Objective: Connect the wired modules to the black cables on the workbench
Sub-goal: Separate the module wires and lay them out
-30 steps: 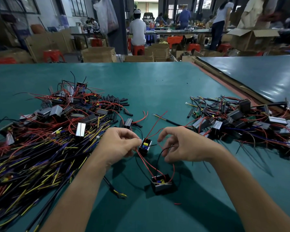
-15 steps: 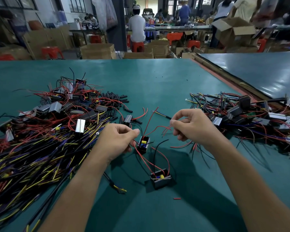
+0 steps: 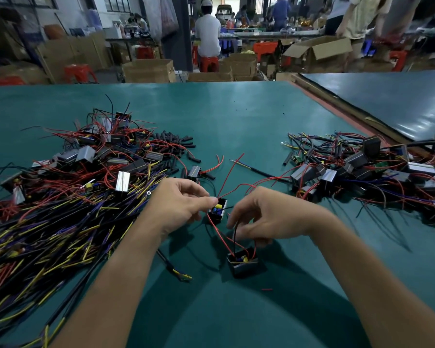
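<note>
Small open-topped module (image 3: 218, 210), yellow and blue parts inside, was pinched between the left hand's (image 3: 178, 205) thumb and fingertips. Could not tell if it touched the desk (image 3: 236, 116). Red wires ran from it, some away past the hands, one down toward the body. The right hand (image 3: 266, 217) was just beside it, fingers curled down and pinching a thin black wire (image 3: 234, 234) that rose from a second module (image 3: 242, 263). That second module sat on the desk just below the right hand, on the body side, open side up. Left of the left hand lay a big heap of black cables (image 3: 48, 234) with yellow and purple ends, modules mixed in at its far side. One loose cable (image 3: 172, 268) lay beside the left forearm. Beyond both hands lay a single black cable (image 3: 258, 171), with short black tubes (image 3: 176, 144) farther off to the left. Right of the right hand, well apart, was a pile of wired modules (image 3: 357, 169).
</note>
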`<state>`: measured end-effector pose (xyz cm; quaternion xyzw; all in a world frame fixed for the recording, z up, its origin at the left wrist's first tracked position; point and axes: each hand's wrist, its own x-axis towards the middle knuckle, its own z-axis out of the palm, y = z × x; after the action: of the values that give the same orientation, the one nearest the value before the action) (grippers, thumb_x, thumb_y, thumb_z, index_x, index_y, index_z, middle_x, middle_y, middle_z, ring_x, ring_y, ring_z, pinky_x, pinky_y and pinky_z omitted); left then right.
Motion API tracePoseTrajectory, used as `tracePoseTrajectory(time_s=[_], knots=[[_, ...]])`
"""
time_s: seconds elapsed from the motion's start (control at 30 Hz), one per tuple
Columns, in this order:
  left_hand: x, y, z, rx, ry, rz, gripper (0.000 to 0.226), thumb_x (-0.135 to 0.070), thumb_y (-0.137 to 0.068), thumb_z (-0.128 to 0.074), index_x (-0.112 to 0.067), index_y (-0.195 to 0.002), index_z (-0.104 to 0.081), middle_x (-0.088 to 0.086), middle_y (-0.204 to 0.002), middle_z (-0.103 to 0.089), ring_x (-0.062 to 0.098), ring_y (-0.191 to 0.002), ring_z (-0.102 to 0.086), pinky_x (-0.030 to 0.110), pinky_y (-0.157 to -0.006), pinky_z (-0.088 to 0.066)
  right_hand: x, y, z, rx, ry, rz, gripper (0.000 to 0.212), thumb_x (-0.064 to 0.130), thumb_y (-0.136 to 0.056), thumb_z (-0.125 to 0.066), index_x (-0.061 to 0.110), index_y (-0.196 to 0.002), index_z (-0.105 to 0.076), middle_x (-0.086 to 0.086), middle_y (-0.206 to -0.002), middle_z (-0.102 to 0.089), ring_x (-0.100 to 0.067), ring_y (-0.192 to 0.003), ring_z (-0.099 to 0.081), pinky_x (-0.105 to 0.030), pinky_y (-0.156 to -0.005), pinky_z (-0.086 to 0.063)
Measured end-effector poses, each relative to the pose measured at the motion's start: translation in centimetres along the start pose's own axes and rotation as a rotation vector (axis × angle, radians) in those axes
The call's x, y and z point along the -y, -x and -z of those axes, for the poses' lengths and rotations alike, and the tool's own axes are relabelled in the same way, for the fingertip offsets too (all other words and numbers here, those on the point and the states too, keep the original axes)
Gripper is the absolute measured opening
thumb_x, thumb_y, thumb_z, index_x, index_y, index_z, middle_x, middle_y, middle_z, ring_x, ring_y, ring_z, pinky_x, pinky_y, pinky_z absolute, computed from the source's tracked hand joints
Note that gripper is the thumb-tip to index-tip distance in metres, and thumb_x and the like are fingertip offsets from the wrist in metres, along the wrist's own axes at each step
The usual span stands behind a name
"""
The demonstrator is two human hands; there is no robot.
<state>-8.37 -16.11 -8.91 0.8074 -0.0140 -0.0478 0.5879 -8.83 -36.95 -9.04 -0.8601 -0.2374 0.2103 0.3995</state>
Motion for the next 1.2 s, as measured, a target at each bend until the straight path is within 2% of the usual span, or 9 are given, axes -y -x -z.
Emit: tracePoseTrajectory(time_s=[0.1, 0.23, 0.37, 0.53, 0.67, 0.87, 1.0, 1.07, 1.2], knots=[[0.0, 0.0, 0.1, -0.008, 0.02, 0.0, 0.011, -0.006, -0.076, -0.08, -0.001, -0.077, -0.07, 0.002, -0.055, -0.067, 0.011, -0.043, -0.056, 0.019, -0.046, -0.047, 0.1, 0.3, 0.6, 0.02, 0.022, 0.054, 0.008, 0.01, -0.081, -0.075, 0.013, -0.087, -0.069, -0.005, -0.081, -0.073, -0.018, -0.055, -0.062, -0.026, -0.051, -0.049], [0.1, 0.0, 0.1, -0.024, 0.018, -0.011, 0.013, -0.008, -0.076, -0.081, 0.0, -0.079, -0.07, 0.001, -0.055, -0.067, 0.012, -0.044, -0.055, 0.021, -0.048, -0.047, 0.2, 0.9, 1.1, 0.118, 0.047, 0.055, 0.017, 0.011, -0.076, -0.079, 0.021, -0.086, -0.069, 0.004, -0.08, -0.073, -0.006, -0.056, -0.054, -0.019, -0.056, -0.044], [0.1, 0.0, 0.0, -0.037, 0.036, -0.024, 0.016, -0.008, -0.076, -0.08, 0.004, -0.08, -0.07, 0.003, -0.056, -0.067, 0.012, -0.043, -0.054, 0.022, -0.046, -0.047, 0.5, 0.8, 0.3, 0.153, 0.129, 0.046, 0.024, 0.022, -0.069, -0.087, 0.028, -0.086, -0.07, 0.007, -0.074, -0.07, -0.004, -0.059, -0.057, -0.024, -0.058, -0.047], [0.0, -0.1, 0.0, -0.074, 0.058, -0.032, 0.015, -0.007, -0.076, -0.079, 0.004, -0.079, -0.07, 0.002, -0.054, -0.066, 0.01, -0.041, -0.052, 0.021, -0.044, -0.045, 1.1, 0.4, -0.4, 0.127, 0.194, 0.097, 0.009, 0.022, -0.074, -0.082, 0.021, -0.081, -0.076, 0.011, -0.068, -0.069, -0.009, -0.06, -0.058, -0.029, -0.058, -0.048], [0.0, -0.1, 0.0, -0.071, 0.091, -0.019, 0.014, -0.011, -0.08, -0.077, 0.002, -0.079, -0.071, 0.009, -0.064, -0.07, 0.011, -0.042, -0.053, 0.022, -0.047, -0.047, 1.0, 0.6, -0.2, 0.114, 0.199, 0.083, 0.007, 0.02, -0.075, -0.081, 0.024, -0.076, -0.076, 0.008, -0.072, -0.069, -0.017, -0.068, -0.06, -0.036, -0.065, -0.05], [0.2, -0.3, 0.3, -0.084, 0.127, 0.012, 0.014, -0.013, -0.084, -0.073, -0.002, -0.075, -0.073, 0.012, -0.071, -0.073, 0.013, -0.042, -0.057, 0.023, -0.047, -0.05, -0.2, 0.9, 1.1, -0.007, 0.306, -0.01, 0.01, 0.013, -0.072, -0.07, 0.022, -0.071, -0.074, 0.006, -0.072, -0.069, -0.014, -0.07, -0.063, -0.036, -0.069, -0.055], [0.2, -0.4, 0.3, -0.071, 0.136, 0.043, 0.017, -0.013, -0.084, -0.073, -0.001, -0.073, -0.073, 0.013, -0.069, -0.073, 0.014, -0.041, -0.058, 0.023, -0.047, -0.051, -0.9, 0.9, 2.0, -0.116, 0.277, -0.054, 0.012, 0.011, -0.08, -0.063, 0.019, -0.075, -0.069, 0.003, -0.065, -0.069, -0.005, -0.055, -0.057, -0.022, -0.055, -0.047], [0.2, -0.5, 0.2, -0.05, 0.112, 0.047, 0.017, -0.013, -0.084, -0.073, -0.001, -0.072, -0.073, 0.014, -0.068, -0.073, 0.014, -0.042, -0.058, 0.023, -0.047, -0.05, -1.2, 0.5, 1.9, -0.187, 0.235, -0.079, 0.007, 0.016, -0.086, -0.064, 0.02, -0.081, -0.068, 0.002, -0.058, -0.069, -0.003, -0.046, -0.053, -0.016, -0.048, -0.039], [0.2, -0.4, 0.3, 0.006, 0.092, 0.05, 0.02, -0.015, -0.084, -0.073, 0.0, -0.071, -0.072, 0.014, -0.069, -0.073, 0.015, -0.044, -0.059, 0.023, -0.048, -0.049, -1.3, -0.3, 0.9, -0.199, 0.223, -0.116, 0.008, 0.039, -0.084, -0.071, 0.031, -0.082, -0.071, 0.004, -0.058, -0.069, -0.005, -0.049, -0.058, -0.025, -0.055, -0.05]])
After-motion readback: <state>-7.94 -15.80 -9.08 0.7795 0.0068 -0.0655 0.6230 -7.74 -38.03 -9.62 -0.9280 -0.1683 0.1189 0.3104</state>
